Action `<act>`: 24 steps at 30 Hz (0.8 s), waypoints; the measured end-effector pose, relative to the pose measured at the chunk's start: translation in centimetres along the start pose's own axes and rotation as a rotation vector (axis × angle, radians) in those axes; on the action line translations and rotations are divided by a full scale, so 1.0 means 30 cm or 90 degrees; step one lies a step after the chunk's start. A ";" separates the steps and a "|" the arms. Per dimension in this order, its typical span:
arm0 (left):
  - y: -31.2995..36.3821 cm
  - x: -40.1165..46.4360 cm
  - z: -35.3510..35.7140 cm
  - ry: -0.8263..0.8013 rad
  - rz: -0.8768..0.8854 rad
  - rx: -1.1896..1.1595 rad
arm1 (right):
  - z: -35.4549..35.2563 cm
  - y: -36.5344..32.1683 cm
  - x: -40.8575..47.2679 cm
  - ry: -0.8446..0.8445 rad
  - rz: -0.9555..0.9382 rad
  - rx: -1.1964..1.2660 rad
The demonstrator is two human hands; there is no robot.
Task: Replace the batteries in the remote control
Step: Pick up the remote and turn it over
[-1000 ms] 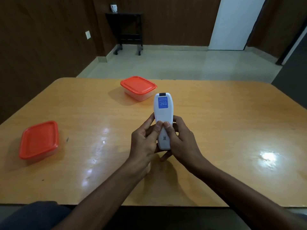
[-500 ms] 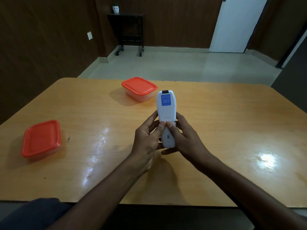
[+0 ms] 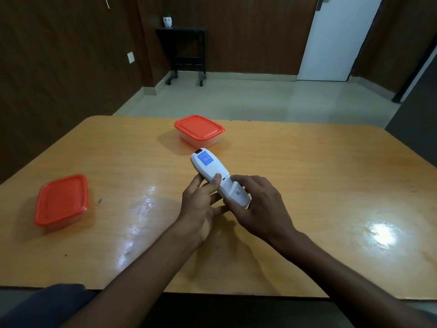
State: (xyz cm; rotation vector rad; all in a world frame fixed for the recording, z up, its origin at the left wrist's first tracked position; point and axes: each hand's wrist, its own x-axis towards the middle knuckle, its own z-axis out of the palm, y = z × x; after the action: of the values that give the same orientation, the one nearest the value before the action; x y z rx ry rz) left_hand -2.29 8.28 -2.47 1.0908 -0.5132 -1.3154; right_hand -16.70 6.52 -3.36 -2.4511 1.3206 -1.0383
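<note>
I hold a smooth white plastic remote control, back up, above the middle of the glossy wooden tabletop. My left hand grips its body; my right hand grips the partly slid battery cover.

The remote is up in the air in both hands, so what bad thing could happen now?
The remote is held above the table, so it might slip and drop. The back cover looks partly slid off under the right hand; it could pop free, and batteries might tumble out.
</note>
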 end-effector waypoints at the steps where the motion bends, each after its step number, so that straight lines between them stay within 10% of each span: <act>1: 0.005 0.001 0.001 -0.006 -0.011 -0.004 | -0.002 0.005 0.004 -0.004 0.002 0.012; 12: 0.048 0.020 -0.037 0.068 -0.019 0.021 | -0.058 0.059 0.038 0.052 0.143 0.021; 24: 0.020 0.022 -0.026 0.036 -0.049 0.060 | -0.043 0.173 0.059 -0.067 0.198 -0.322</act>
State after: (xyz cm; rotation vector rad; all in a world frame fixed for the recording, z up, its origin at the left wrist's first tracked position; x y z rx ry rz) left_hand -1.17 7.86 -2.47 1.2331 -0.4989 -1.3343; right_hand -20.35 2.26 -3.85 -2.4494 2.0445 -0.5401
